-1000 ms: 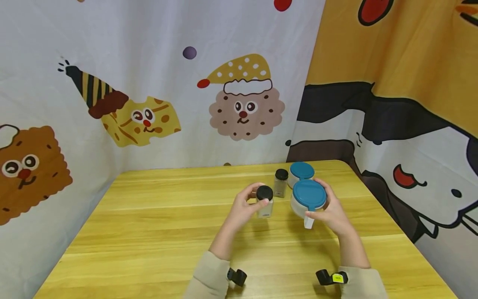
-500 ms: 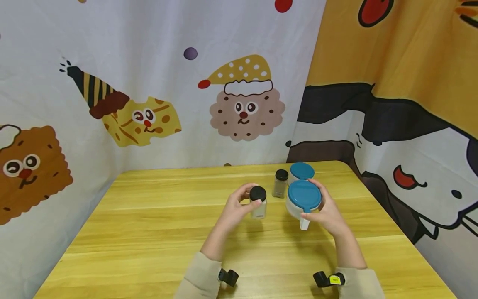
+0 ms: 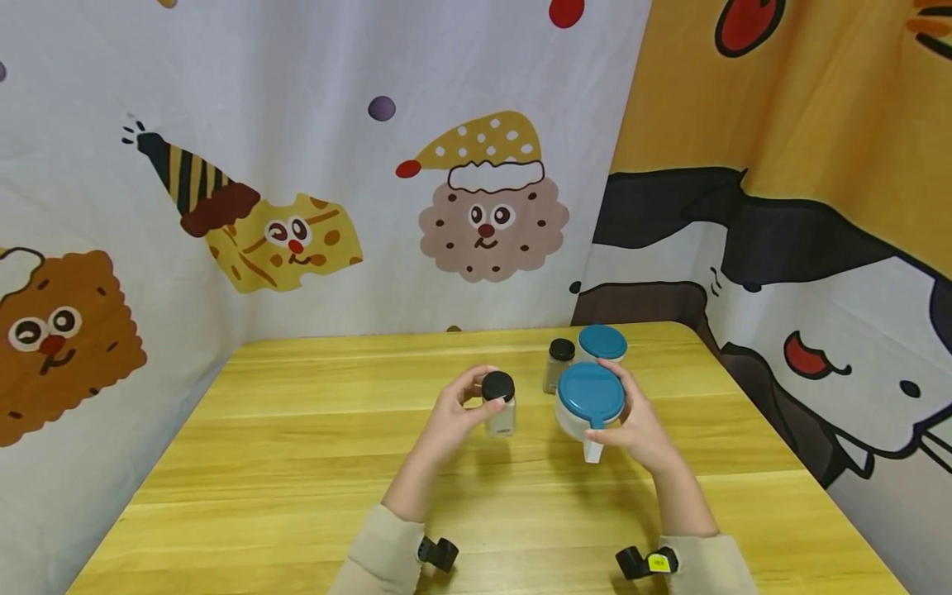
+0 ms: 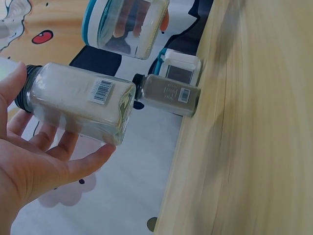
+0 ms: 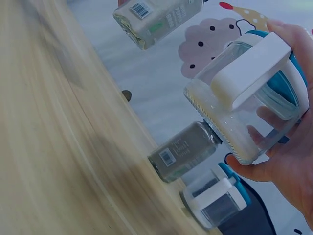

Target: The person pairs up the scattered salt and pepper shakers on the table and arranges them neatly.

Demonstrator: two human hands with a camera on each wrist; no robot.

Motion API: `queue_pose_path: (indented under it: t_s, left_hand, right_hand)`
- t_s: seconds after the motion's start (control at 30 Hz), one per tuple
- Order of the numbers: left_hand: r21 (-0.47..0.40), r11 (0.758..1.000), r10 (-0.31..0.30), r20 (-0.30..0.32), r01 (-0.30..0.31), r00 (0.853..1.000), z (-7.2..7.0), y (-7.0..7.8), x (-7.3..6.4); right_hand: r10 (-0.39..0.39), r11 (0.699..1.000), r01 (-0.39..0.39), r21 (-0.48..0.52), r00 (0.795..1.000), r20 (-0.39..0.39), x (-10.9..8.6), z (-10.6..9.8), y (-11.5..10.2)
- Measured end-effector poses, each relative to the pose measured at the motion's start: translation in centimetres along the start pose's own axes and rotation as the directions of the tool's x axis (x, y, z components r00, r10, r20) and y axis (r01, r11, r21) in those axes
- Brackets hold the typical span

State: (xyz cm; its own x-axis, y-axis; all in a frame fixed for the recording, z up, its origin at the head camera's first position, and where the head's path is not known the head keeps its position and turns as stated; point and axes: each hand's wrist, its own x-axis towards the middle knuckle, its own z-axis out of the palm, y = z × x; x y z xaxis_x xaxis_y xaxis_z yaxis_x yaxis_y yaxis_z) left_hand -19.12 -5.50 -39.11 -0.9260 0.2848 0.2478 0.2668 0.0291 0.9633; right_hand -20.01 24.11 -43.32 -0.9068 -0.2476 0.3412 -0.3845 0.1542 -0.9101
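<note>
My left hand (image 3: pixel 455 413) grips a clear glass spice bottle (image 4: pixel 80 100) with a black cap and a barcode label; pale contents show inside. It hangs above the table, upright in the head view. To its right, my right hand (image 3: pixel 635 421) holds a clear seasoning jar (image 5: pixel 244 103) with a blue lid (image 3: pixel 591 392) and a white handle, also lifted off the wood. A little pale content lies along the jar's bottom. Behind them on the table stand a second spice bottle (image 5: pixel 185 151) with greyish-brown contents and a second blue-lidded jar (image 5: pixel 215 198).
The wooden table (image 3: pixel 312 463) runs up to a cartoon-printed curtain (image 3: pixel 312 149) at the back. Another stretch of printed curtain (image 3: pixel 803 273) closes off the right side. Both standing containers are near the table's back right.
Both hands have moved left, carrying the spice bottle and the blue-lidded jar with them. The bottle and jar standing behind have stayed in place.
</note>
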Motion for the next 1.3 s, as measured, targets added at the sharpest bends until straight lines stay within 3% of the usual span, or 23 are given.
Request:
queue_pose_path:
  t_s: [0.37,0.6,0.9,1.3]
  left_hand:
    - [0.008,1.000,-0.001,0.006,0.001,1.000,-1.3,0.0,-0.8]
    - [0.009,1.000,0.030,-0.012,-0.029,0.999,-2.0,-0.2,-1.1]
    - [0.005,1.000,0.028,-0.022,-0.028,0.999,-3.2,-0.4,-1.8]
    - [0.011,0.999,0.032,-0.015,-0.032,0.999,-4.8,-0.7,-2.6]
  right_hand:
    - [-0.014,1.000,0.013,0.016,0.999,0.043,0.5,1.6,0.3]
    - [0.000,1.000,-0.001,0.020,0.999,0.046,0.7,2.6,0.3]
    - [0.013,0.997,-0.018,0.079,0.998,0.066,0.7,3.8,0.5]
    - [-0.029,0.995,0.019,0.102,0.995,0.095,1.7,5.7,0.3]
